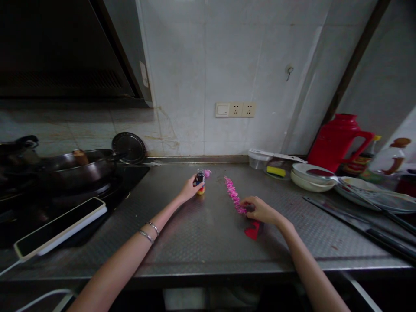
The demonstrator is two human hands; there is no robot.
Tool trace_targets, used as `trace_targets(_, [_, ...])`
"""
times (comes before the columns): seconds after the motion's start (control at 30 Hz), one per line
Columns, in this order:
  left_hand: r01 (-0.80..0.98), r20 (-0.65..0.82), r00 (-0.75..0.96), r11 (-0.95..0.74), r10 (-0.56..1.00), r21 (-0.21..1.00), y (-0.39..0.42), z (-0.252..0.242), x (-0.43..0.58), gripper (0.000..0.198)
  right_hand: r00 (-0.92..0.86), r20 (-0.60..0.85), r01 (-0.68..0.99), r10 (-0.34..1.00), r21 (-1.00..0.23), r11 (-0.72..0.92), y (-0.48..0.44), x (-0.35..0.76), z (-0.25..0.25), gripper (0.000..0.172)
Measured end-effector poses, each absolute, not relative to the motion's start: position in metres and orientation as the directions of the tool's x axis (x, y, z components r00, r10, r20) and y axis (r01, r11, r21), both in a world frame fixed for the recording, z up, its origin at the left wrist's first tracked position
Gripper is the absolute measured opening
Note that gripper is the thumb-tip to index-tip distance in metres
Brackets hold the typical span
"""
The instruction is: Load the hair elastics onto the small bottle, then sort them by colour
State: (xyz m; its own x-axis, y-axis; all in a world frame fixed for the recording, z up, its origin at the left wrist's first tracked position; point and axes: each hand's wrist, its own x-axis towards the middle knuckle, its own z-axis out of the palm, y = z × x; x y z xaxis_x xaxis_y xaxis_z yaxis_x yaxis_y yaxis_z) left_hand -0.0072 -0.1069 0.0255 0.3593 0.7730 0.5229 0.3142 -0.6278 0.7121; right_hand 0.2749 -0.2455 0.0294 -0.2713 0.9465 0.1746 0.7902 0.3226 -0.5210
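My left hand (191,189) is wrapped round a small dark glass bottle (200,177) with a colourful label, upright on the steel counter. Just behind the bottle lies a small pink-purple lump (207,173). My right hand (259,209) is closed on a small dark object (249,208), mostly covered by the fingers, so its kind is unclear. A curly bright pink strand (232,190) runs along the counter, its near end at my right fingertips. Below that hand lies a flat red piece (252,230) with a dark part.
On the left are a pan (81,169) on the stove and a phone (61,227) on a white block. To the right stand stacked bowls (312,184), a plate (373,197), a red thermos (336,141), a yellow sponge (275,172) and a long dark knife-like utensil (338,214).
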Motion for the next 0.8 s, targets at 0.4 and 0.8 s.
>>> trace_targets(0.4, [0.298,0.502,0.341,-0.598,0.795,0.744,-0.109,0.026,-0.007,0.036,-0.228,0.306,0.814,0.924,-0.461,0.354,-0.237,0.27,0.022,0.015])
trace_targets(0.8, [0.265,0.506,0.366,-0.609,0.781,0.747,-0.107,0.025,-0.008,0.038,-0.213,0.351,0.876,0.912,-0.345,0.338,-0.225,0.275,0.014,0.045])
